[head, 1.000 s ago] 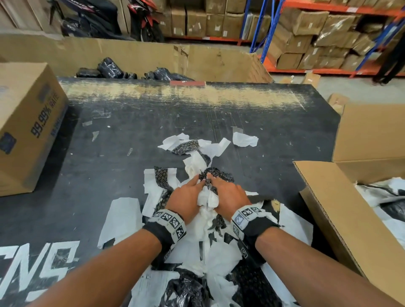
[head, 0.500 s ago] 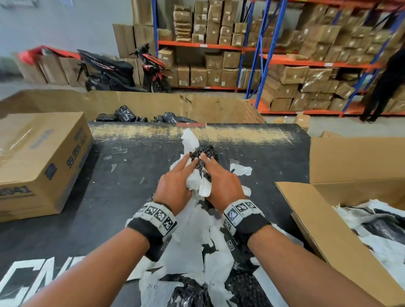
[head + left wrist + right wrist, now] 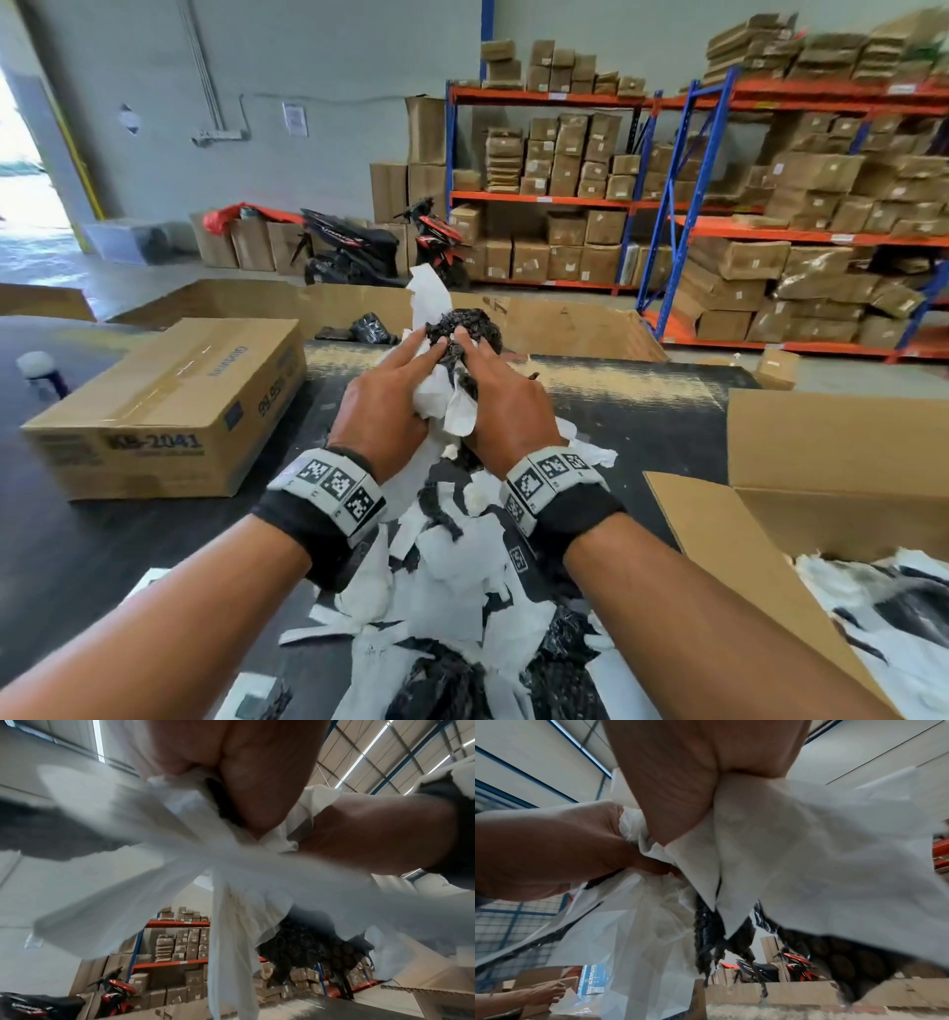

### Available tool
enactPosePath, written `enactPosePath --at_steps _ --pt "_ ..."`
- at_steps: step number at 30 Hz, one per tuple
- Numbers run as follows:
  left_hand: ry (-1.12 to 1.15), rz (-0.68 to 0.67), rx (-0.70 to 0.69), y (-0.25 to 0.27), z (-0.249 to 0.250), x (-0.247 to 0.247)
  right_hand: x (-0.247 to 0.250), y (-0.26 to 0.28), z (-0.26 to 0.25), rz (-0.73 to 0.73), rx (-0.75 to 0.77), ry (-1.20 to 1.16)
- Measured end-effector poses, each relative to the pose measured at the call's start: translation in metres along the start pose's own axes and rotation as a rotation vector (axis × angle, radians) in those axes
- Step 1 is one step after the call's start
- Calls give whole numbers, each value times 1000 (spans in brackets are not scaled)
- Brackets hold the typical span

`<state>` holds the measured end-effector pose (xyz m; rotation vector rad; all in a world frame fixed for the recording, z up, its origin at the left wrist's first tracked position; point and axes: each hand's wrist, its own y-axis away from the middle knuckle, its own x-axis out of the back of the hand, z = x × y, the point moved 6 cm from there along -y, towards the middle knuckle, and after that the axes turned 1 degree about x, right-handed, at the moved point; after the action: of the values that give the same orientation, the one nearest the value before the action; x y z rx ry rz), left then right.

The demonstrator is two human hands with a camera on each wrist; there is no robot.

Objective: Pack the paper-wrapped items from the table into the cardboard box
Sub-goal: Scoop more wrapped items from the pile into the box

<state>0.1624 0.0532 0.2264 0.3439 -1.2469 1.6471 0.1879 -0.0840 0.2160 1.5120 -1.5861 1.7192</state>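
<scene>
My left hand (image 3: 393, 395) and right hand (image 3: 506, 406) grip one bundle of white paper and black bubble-wrapped items (image 3: 454, 334) between them, raised above the black table (image 3: 102, 539). Torn paper strips trail from the bundle down to a heap of paper-wrapped items (image 3: 447, 575) on the table below my wrists. In the left wrist view my left hand (image 3: 231, 770) clenches white paper (image 3: 180, 852), with black wrap (image 3: 308, 949) dangling beneath. In the right wrist view my right hand (image 3: 693, 780) squeezes white paper (image 3: 808, 852). The open cardboard box (image 3: 744, 555) stands to the right and holds several wrapped items (image 3: 873, 596).
A closed cardboard box (image 3: 169, 411) lies on the table's left side. A low cardboard bin (image 3: 565, 318) with black packets runs along the far edge. Shelving racks (image 3: 719, 205) and scooters (image 3: 359, 246) stand beyond. Another person's hand (image 3: 539, 992) shows low in the right wrist view.
Both hands gathered the paper and black wrap on the table, then lifted the bundle up and forward. The head view has tilted up toward the shelves.
</scene>
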Motion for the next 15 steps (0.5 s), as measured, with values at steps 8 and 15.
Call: enactPosePath --at_steps 8,15 --pt "-123 156 62 77 96 49 88 79 -10 75 125 -91" --pt "-133 167 47 131 205 54 163 161 27 149 157 -132"
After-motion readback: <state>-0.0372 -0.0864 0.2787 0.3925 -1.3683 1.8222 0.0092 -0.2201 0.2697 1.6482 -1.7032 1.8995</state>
